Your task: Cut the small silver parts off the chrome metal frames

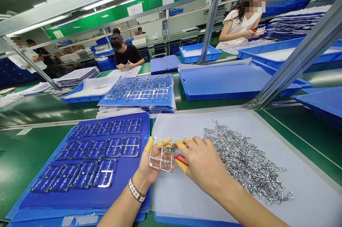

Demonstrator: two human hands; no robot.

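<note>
My left hand (149, 164), with yellow finger cots on its fingertips, holds a small chrome sprue frame (161, 158) with script-shaped parts inside it. Red-handled nippers (181, 158) are gripped in my right hand (201, 159), which wears yellow cots too. The nippers' jaws are at the upper right part of the frame; whether they touch it I cannot tell. Left of my hands, rows of similar chrome frames (104, 173) lie on a dark blue sheet (120, 195). To the right, a heap of small chrome pieces (245, 163) is spread over a white sheet (181, 198).
Ahead stands a stack of blue sheets (133, 102) bearing more frames. Behind the bench edge is a blue tray (221, 81). A slanted metal post (299, 56) rises at the right. Co-workers sit across the bench, one person in black (130, 54), another in white (232, 27).
</note>
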